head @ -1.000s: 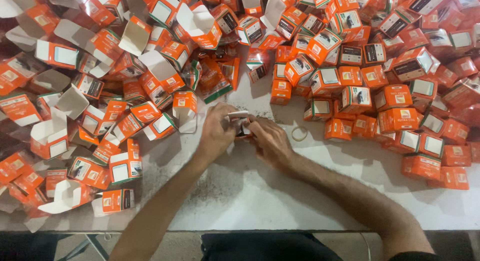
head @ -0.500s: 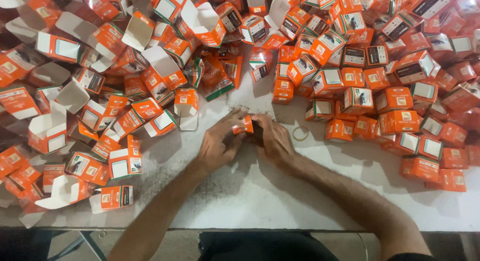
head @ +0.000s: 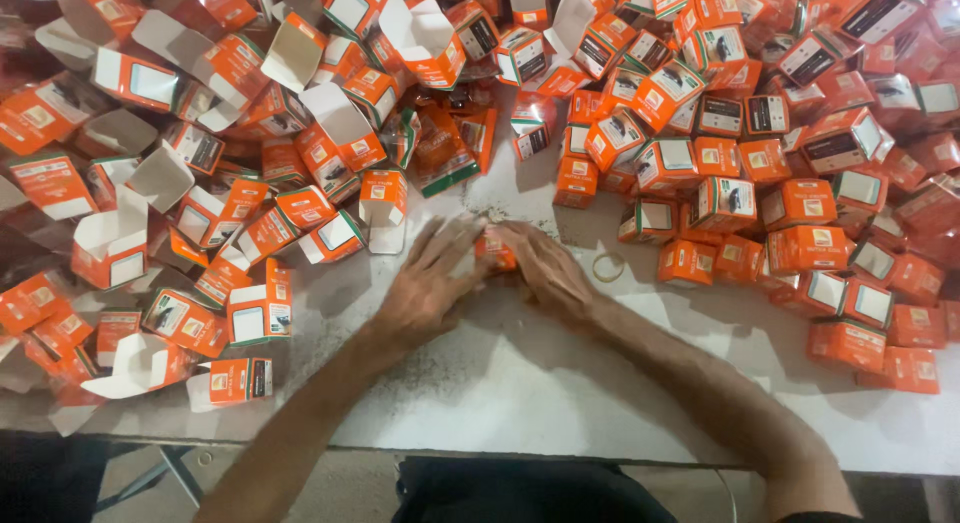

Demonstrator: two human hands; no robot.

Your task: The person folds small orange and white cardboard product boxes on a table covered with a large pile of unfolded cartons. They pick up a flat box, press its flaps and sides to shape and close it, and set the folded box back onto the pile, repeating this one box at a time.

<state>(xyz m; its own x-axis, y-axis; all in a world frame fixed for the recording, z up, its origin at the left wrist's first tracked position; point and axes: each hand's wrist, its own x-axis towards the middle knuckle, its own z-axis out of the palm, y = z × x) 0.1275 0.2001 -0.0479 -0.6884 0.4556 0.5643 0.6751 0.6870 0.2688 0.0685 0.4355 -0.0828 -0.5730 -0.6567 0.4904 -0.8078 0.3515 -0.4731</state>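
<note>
Both my hands meet at the middle of a white table (head: 520,383). Between them sits one small orange carton (head: 494,251). My left hand (head: 425,283) lies with fingers spread, its fingertips against the carton's left side. My right hand (head: 545,265) covers the carton's right side with fingers curved over it. Most of the carton is hidden under the fingers.
Open orange-and-white cartons (head: 200,203) are heaped to the left and behind. Closed orange cartons (head: 800,223) pile up on the right. A rubber band (head: 608,268) lies just right of my right hand. An open upright carton (head: 383,211) stands behind my left hand.
A second ago my hands worked a greyish item together. An orange carton then appeared between them, and both hands now press it against the table.
</note>
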